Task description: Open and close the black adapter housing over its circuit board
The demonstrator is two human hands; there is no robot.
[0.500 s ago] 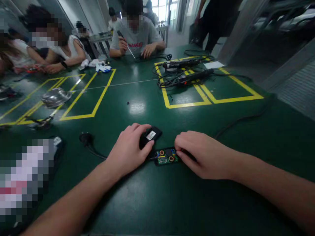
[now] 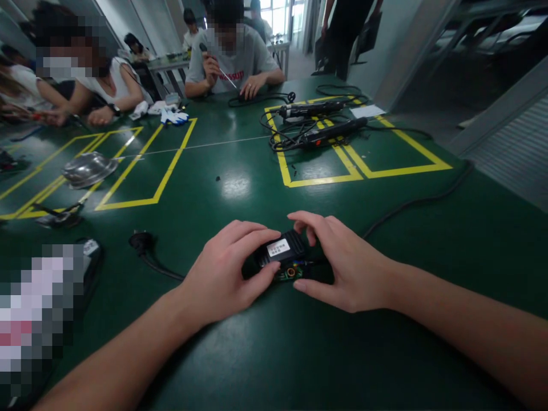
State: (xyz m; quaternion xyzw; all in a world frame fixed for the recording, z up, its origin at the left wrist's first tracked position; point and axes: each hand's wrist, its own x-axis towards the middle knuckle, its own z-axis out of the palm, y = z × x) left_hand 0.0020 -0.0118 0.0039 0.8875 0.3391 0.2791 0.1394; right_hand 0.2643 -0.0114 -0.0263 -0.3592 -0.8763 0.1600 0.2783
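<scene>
My left hand [image 2: 240, 260] grips a black plastic cover [image 2: 293, 244] with a white label, thumb at the near side and fingers over the far side. The cover is tilted over a small circuit board [image 2: 291, 273] in a black case, hiding most of it; one copper coil still shows. Thumb and fingers apart, my right hand [image 2: 342, 260] curves around the right end of the case, holding nothing that I can see. A black cord with a plug [image 2: 143, 242] runs under my left wrist, and another cord [image 2: 411, 204] leads off to the right.
Two black corded tools [image 2: 334, 132] lie inside yellow tape at the back right. A metal bowl [image 2: 89, 169] and a dark metal piece [image 2: 60, 216] sit at left, above a blurred-out object [image 2: 43, 308]. Across the table a person [image 2: 233, 60] holds a screwdriver; others sit at left.
My left hand has brought the cover right, over the circuit board. My right hand has let go of the wires at the board's right end and opened.
</scene>
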